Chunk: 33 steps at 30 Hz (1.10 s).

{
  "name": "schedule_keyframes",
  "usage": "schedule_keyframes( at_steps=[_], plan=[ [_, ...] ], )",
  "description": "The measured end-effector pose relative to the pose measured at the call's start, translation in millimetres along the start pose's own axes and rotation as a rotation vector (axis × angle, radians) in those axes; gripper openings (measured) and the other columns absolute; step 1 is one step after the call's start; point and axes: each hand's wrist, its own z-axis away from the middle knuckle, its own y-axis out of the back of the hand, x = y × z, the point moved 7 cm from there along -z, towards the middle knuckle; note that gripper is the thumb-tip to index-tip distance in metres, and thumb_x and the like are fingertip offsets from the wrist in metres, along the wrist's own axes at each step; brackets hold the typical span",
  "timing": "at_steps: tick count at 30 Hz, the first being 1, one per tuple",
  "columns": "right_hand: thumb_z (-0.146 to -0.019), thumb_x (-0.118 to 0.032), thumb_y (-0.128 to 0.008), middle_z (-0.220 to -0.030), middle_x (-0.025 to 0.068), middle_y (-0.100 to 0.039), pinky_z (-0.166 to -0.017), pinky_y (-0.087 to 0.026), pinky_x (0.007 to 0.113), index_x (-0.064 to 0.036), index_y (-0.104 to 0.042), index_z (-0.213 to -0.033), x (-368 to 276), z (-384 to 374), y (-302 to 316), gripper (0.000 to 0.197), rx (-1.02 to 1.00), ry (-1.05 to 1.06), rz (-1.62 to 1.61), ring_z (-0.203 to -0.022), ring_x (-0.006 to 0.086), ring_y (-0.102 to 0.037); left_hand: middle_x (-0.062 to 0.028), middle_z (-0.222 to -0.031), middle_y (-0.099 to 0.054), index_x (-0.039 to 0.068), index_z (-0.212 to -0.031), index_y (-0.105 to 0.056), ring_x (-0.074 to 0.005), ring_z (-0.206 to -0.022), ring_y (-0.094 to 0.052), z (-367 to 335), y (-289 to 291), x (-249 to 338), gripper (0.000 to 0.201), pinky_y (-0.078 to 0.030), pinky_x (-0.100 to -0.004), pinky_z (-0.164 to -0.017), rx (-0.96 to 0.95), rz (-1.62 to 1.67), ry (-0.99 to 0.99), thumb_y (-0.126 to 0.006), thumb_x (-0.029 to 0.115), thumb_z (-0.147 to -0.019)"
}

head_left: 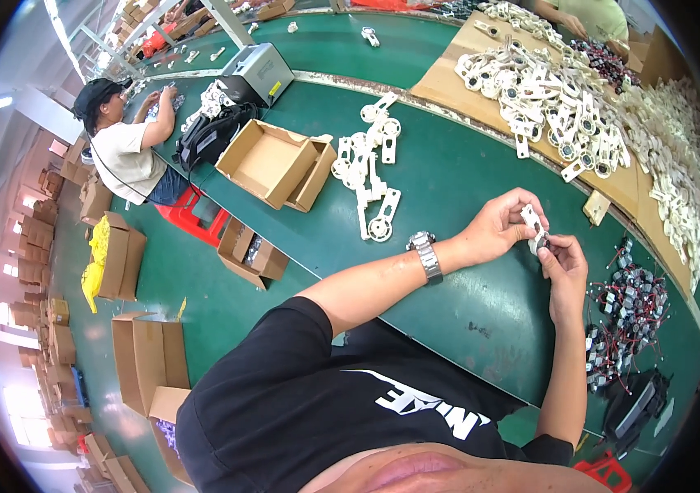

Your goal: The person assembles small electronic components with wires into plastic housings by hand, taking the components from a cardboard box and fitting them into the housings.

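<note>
Above the green table, my left hand pinches the upper end of a white plastic housing, an elongated part with a rounded form. At its lower end, the fingers of my right hand close on the same housing, where something small and dark shows. What that dark bit is, my fingertips partly hide. Right of my right forearm lies a pile of small motors with red and black wires. Left of my hands, a loose group of similar white housings rests on the table.
Beyond my hands, a large heap of white housings covers a cardboard sheet. Open cardboard trays stand at the left table edge, near a grey box-shaped device. A co-worker sits at the far left; another person's arm shows at top right.
</note>
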Motion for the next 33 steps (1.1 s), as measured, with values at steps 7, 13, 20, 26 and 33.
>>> schedule_keyframes(
  at_steps=[7, 13, 20, 26, 33],
  plan=[
    [-0.104, -0.017, -0.064, -0.116, 0.0066, -0.060, -0.063, -0.053, 0.027, -0.0082, -0.048, -0.143, -7, 5, -15, 0.044, -0.154, -0.116, -0.319, -0.086, 0.0162, -0.064, -0.0110, -0.123, -0.067, 0.005, -0.126, -0.052, -0.0199, -0.122, -0.063, 2, -5, 4, 0.037, -0.051, -0.0369, -0.107, 0.005, -0.018, -0.021, -0.059, -0.012, -0.095],
    [-0.106, -0.024, -0.060, -0.108, 0.0199, -0.072, -0.070, -0.061, 0.034, -0.0044, -0.051, -0.148, 3, 7, -17, 0.047, -0.359, -0.158, -0.410, -0.086, 0.0265, -0.074, -0.0103, -0.128, -0.065, 0.004, -0.127, -0.052, -0.0172, -0.124, -0.061, 7, -12, 7, 0.032, -0.049, -0.0340, -0.109, -0.065, -0.178, -0.012, -0.060, -0.006, -0.098],
    [-0.105, -0.015, -0.060, -0.101, 0.0162, -0.073, -0.062, -0.056, 0.029, 0.0001, -0.053, -0.145, 5, 6, -8, 0.044, -0.284, -0.138, -0.357, -0.075, 0.0208, -0.070, -0.0101, -0.129, -0.066, 0.004, -0.128, -0.054, -0.0174, -0.124, -0.062, 9, -14, 5, 0.033, -0.050, -0.0340, -0.108, -0.067, -0.218, 0.030, -0.059, -0.007, -0.098],
    [-0.101, -0.006, -0.063, -0.089, 0.0103, -0.073, -0.054, -0.048, 0.022, -0.0007, -0.066, -0.132, 10, 1, -4, 0.032, -0.068, -0.069, -0.205, -0.066, 0.0109, -0.064, -0.0094, -0.131, -0.069, 0.004, -0.126, -0.060, -0.0216, -0.127, -0.063, 15, -15, 8, 0.030, -0.050, -0.0368, -0.110, -0.047, -0.384, 0.051, -0.064, -0.004, -0.097],
    [-0.104, -0.016, -0.065, -0.088, 0.0004, -0.066, -0.056, -0.046, 0.021, 0.0001, -0.065, -0.128, -25, 6, 19, 0.029, 0.089, 0.158, 0.065, -0.068, 0.0070, -0.059, 0.0003, -0.106, -0.057, 0.005, -0.112, -0.054, -0.0072, -0.096, -0.055, 6, -13, -6, 0.020, -0.051, -0.0265, -0.084, 0.058, -0.465, 0.060, -0.068, 0.017, -0.103]
  ],
)
